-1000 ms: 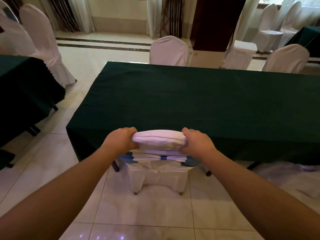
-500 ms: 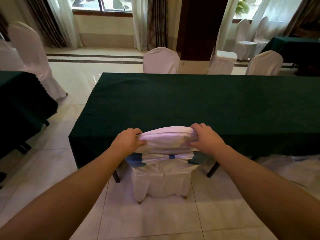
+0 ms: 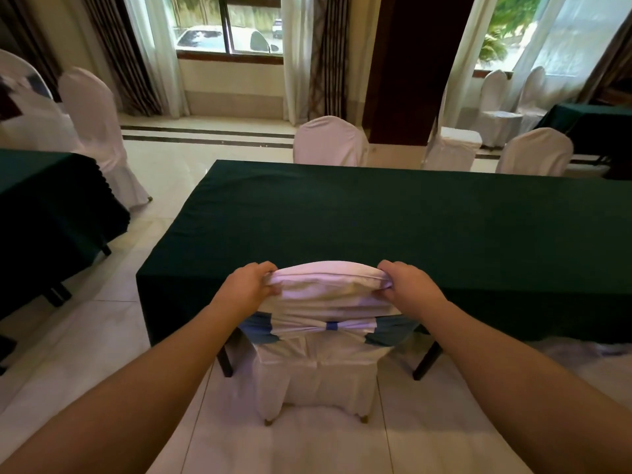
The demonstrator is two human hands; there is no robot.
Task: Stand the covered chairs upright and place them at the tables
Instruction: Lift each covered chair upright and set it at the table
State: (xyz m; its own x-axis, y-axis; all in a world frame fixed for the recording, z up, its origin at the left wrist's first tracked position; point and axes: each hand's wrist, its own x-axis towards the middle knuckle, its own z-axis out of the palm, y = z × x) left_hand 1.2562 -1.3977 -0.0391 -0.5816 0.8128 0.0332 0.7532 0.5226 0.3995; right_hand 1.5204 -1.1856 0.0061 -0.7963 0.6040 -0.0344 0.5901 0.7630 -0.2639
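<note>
Covered chair (image 3: pixel 316 364), white with blue sash: standing upright on the tiled floor (image 3: pixel 102 336), seat tucking under the near edge of the green-clothed table (image 3: pixel 376 213). Left hand (image 3: pixel 248 289) and right hand (image 3: pixel 408 285) clamping on opposite ends of the backrest top.

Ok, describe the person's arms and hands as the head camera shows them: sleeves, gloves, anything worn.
Both forearms are bare from the bottom corners of the frame up to the wrists; no sleeve shows. The left hand and the right hand wear no gloves. No watch, bracelet or ring is visible on either, though the fingertips are partly hidden. No markings show.
</note>
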